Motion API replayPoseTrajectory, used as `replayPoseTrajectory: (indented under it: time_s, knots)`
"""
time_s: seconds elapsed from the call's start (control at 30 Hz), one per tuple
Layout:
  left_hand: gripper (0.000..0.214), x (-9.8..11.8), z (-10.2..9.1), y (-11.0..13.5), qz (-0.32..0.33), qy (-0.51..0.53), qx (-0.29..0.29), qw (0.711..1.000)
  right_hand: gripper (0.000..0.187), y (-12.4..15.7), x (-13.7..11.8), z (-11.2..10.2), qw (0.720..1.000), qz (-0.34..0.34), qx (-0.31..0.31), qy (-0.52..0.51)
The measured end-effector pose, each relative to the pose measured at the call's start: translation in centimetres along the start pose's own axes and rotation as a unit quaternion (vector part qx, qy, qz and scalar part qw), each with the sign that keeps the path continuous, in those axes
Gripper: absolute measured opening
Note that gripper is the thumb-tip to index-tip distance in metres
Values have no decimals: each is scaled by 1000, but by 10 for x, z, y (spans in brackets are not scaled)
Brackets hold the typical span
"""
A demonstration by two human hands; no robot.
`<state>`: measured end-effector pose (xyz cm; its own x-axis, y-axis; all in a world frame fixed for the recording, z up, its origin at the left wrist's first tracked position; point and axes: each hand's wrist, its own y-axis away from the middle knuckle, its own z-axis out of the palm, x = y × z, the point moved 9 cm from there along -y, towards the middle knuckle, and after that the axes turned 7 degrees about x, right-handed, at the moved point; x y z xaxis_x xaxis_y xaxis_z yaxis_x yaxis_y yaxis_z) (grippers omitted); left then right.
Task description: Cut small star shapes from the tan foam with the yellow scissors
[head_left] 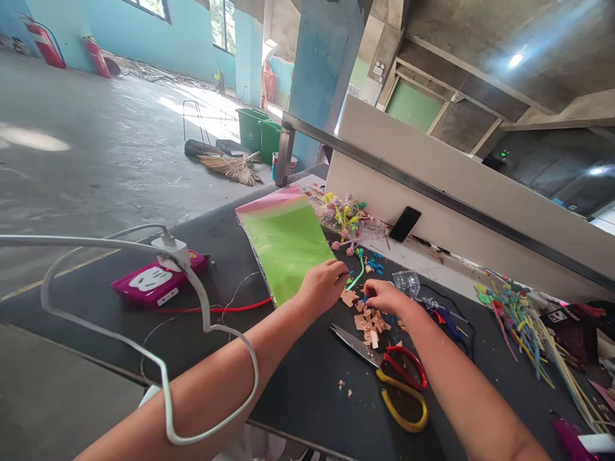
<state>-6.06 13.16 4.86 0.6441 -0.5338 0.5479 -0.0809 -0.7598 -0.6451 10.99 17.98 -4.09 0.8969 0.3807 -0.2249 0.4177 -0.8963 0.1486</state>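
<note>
**So, Scraps Kept Within Reach**

The left hand [321,286] curls at a green pipe cleaner [356,276], its grip unclear; the right hand [385,298] pinches a small blue bit [364,299]. Tan scraps [368,320] and scissors [379,365] lie close on the dark surface [298,410], seemingly for easy reach, with green bins [252,128] across the concrete floor [96,160].

Beside my left hand [321,287], a stack of sheets [283,250] lies on the table [298,416]; just below my right hand [387,298] lie cut scraps [369,323], with scissors [379,365] nearer me.
</note>
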Motion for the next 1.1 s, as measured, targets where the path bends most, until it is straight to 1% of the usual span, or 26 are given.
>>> replayPoseTrajectory:
  time_s: [0.17,0.23,0.3,0.47,0.6,0.67,0.77,0.87,0.93,0.97,1.0,1.1]
  knots:
    - [14,1,2,0,12,-6,-5,1000,30,-1,7,4,999,26,-7,-33]
    - [14,0,1,0,11,-4,-2,1000,30,-2,12,-1,998,36,-4,-46]
    - [14,0,0,0,10,-2,1,1000,30,-5,18,-13,997,45,8,-55]
    - [15,1,-2,0,13,-5,0,1000,31,-30,46,-50,993,90,72,-33]
    - [16,1,-1,0,15,-8,-7,1000,30,-52,65,-66,983,132,128,-9]
    - [16,1,-1,0,13,-9,-9,1000,29,-58,66,-71,977,139,160,-9]
    - [16,2,-1,-1,10,-7,-19,1000,29,-57,58,-80,967,127,218,-24]
    - [15,4,4,0,17,2,-48,999,28,-39,47,-93,952,110,283,-47]
    - [15,7,12,3,26,15,-79,996,24,-15,47,-103,938,105,325,-63]
    - [14,8,17,5,31,27,-97,994,21,0,49,-109,929,107,347,-70]
    - [14,10,23,8,35,43,-122,991,21,17,54,-115,920,112,368,-76]
    - [12,16,43,20,44,93,-214,971,28,75,75,-125,890,146,423,-89]
